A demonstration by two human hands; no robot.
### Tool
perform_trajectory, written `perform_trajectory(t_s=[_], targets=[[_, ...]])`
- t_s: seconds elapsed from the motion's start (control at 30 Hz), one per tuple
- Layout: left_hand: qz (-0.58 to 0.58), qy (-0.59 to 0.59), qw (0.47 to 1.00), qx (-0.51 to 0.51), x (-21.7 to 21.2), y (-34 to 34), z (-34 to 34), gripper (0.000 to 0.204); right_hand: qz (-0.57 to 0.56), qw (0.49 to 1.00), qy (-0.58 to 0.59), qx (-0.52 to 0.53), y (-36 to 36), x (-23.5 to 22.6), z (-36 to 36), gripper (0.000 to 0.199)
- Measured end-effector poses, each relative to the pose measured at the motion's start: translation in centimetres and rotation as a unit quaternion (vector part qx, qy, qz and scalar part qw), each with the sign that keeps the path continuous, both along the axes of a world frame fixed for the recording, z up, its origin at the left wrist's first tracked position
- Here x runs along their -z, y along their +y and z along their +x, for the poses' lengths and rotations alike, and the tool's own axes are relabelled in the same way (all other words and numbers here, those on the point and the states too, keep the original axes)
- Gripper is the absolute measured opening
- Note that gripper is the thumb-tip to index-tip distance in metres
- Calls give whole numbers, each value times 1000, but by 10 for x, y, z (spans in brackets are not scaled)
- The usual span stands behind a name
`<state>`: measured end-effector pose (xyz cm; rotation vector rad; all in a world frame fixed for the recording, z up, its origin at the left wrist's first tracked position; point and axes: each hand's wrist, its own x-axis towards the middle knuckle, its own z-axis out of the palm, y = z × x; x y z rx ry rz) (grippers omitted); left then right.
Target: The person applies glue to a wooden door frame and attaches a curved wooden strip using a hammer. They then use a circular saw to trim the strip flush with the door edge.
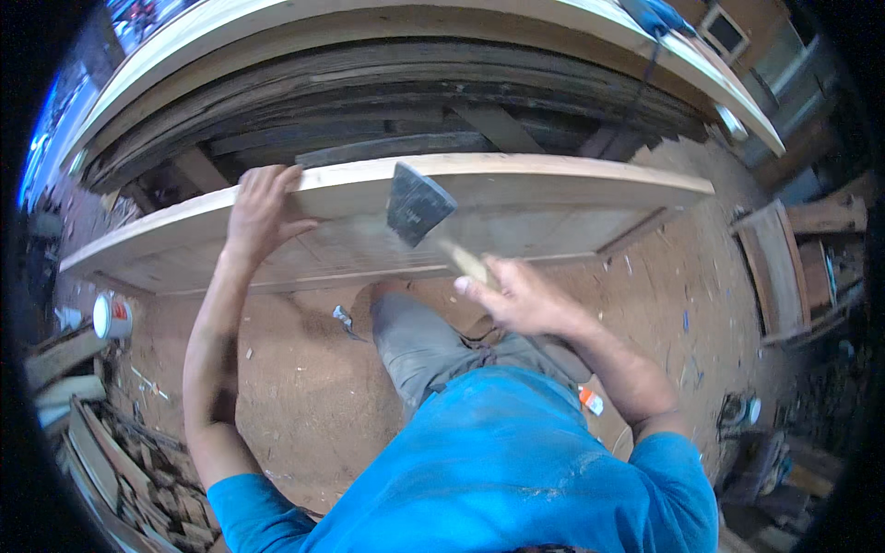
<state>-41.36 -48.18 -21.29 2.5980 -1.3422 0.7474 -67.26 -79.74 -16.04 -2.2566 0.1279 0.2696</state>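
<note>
Right hand (516, 300) clenches hatchet (419, 205), handle slanting up-left, beside left hand (261, 210) flat on plank (572, 180).

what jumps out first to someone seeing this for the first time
The dark hatchet at centre, gripped by the right hand over a long pale plank. The left hand presses flat on the plank's top edge, left of the blade. Below, a bright blue shirt fills the foreground.
</note>
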Motion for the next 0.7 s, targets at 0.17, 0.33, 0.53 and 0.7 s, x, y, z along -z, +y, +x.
perform_trajectory(t_s=[0.17,0.33,0.53,0.7], targets=[[30,-137,990,3,26,-128,-42,105,98,988,-3,120,-40,-41,-30,41],[-30,-27,999,20,12,-130,-54,104,88,949,-228,200,-56,-97,-14,40],[-44,-42,998,1,17,-130,-59,105,-79,989,29,118,-96,-28,16,39],[-38,-33,999,0,12,-136,-62,100,-3,973,-154,174,-90,-65,1,47]])
